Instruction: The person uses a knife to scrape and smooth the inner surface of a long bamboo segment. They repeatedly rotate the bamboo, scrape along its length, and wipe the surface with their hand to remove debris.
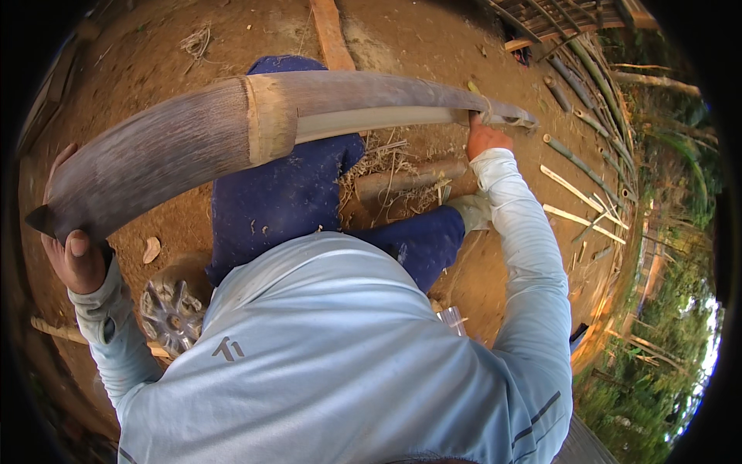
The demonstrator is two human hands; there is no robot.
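Where the bamboo (170,127) lies: crosswise in front of the body, thick end to the left, with a pale node ring (270,120) near its middle and a long open slot (371,121) right of that.
Left hand (86,263): wrapped around the bamboo's thick end, thumb on the near side, fingers behind; if this hold slackened, the round stem could roll or drop.
Right hand (488,142): by the bamboo's thinner end, index finger stretched to the slot's edge, other fingers folded; I cannot tell whether it pinches anything. Sliding along that edge could drive a splinter into the fingertip, and prying there could run a crack along the grain.
Trousers (267,197): dark blue, beneath the bamboo; whether they bear its weight is unclear.
Bottle (171,313): clear plastic, on the near side of the bamboo's thick end.
Shavings (382,164): on the ground below the slotted stretch of the bamboo.
Poles (572,164): grounded beyond the bamboo's right end.
Trees (657,387): farthest off, well right of the bamboo.
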